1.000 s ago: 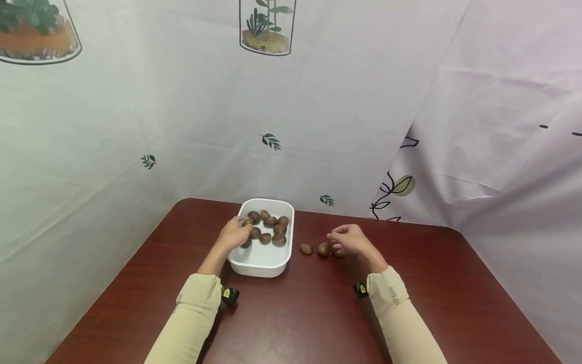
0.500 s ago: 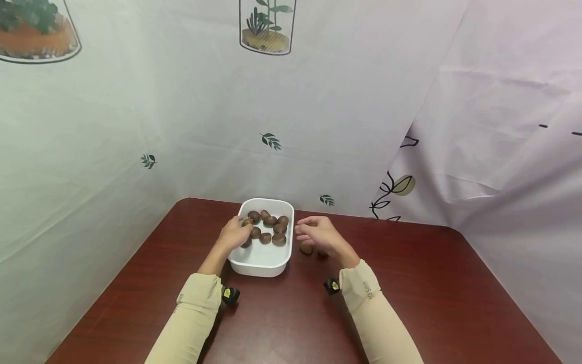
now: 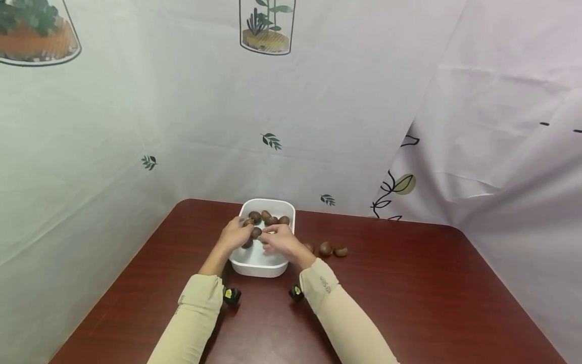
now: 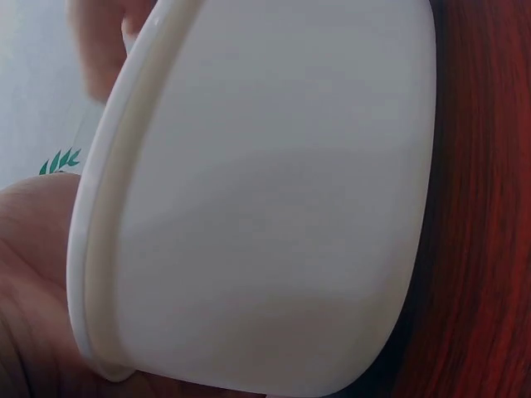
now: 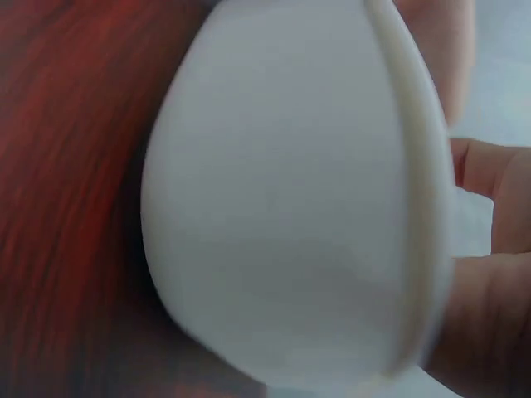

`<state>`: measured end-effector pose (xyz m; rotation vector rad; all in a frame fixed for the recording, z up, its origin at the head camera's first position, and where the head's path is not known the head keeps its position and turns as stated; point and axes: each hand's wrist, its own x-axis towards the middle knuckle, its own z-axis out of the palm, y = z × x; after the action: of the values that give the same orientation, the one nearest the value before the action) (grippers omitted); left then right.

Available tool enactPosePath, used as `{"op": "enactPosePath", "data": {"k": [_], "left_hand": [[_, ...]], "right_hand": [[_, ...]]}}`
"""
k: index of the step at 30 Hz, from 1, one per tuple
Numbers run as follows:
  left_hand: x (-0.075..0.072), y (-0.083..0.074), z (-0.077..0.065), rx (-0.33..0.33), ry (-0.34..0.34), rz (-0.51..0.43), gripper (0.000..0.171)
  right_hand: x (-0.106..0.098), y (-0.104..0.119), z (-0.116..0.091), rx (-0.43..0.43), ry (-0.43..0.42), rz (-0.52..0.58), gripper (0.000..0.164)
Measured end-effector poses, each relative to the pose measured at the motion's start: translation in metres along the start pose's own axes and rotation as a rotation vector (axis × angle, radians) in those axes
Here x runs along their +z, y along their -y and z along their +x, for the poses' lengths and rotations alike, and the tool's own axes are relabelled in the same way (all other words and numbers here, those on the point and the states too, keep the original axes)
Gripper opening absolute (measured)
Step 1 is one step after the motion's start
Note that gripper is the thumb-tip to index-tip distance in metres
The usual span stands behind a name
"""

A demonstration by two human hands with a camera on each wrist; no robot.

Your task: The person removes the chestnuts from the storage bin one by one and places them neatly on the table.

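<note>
A white rectangular tub stands on the table with several brown chestnuts inside. My left hand holds the tub at its left rim; in the left wrist view, the palm lies along that rim. My right hand is over the right side of the tub, its fingers bent and pointing inward. The right wrist view shows bent fingers beyond the rim, but the tub wall hides the fingertips, so whether they hold a chestnut is not visible. Right of the tub, loose chestnuts lie in a row.
The dark red wooden table extends to both sides and toward me. Behind it hangs a pale cloth printed with leaves and plant jars. Small black wrist cameras sit under both wrists.
My right hand has moved left from the loose chestnuts, across the tub's right rim, to above its inside. The loose chestnuts are uncovered again. My left hand has stayed at the left rim.
</note>
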<state>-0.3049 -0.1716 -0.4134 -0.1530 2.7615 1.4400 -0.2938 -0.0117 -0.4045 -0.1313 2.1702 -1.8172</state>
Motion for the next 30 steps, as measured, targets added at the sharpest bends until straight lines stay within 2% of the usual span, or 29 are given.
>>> {"op": "enactPosePath", "data": {"k": [3, 9, 17, 20, 26, 30], "left_hand": [[0.000, 0.000, 0.001, -0.003, 0.001, -0.007, 0.063], [0.005, 0.001, -0.001, 0.000, 0.010, -0.011, 0.065], [0.000, -0.002, -0.002, 0.019, 0.003, 0.022, 0.064], [0.000, -0.002, -0.002, 0.018, 0.005, 0.029, 0.064], [0.001, -0.002, -0.005, 0.027, 0.016, 0.020, 0.066], [0.003, -0.001, -0.007, 0.046, 0.001, 0.045, 0.064]], "right_hand": [[0.010, -0.003, 0.006, 0.011, -0.014, 0.009, 0.037], [0.026, -0.014, 0.012, 0.033, -0.018, -0.031, 0.041], [0.033, -0.012, 0.016, 0.029, 0.036, 0.042, 0.040], [0.032, -0.014, 0.018, 0.039, 0.107, 0.077, 0.036], [0.033, -0.022, 0.020, 0.022, 0.320, 0.174, 0.033], [0.032, -0.024, 0.019, -0.035, 0.372, 0.060, 0.030]]}}
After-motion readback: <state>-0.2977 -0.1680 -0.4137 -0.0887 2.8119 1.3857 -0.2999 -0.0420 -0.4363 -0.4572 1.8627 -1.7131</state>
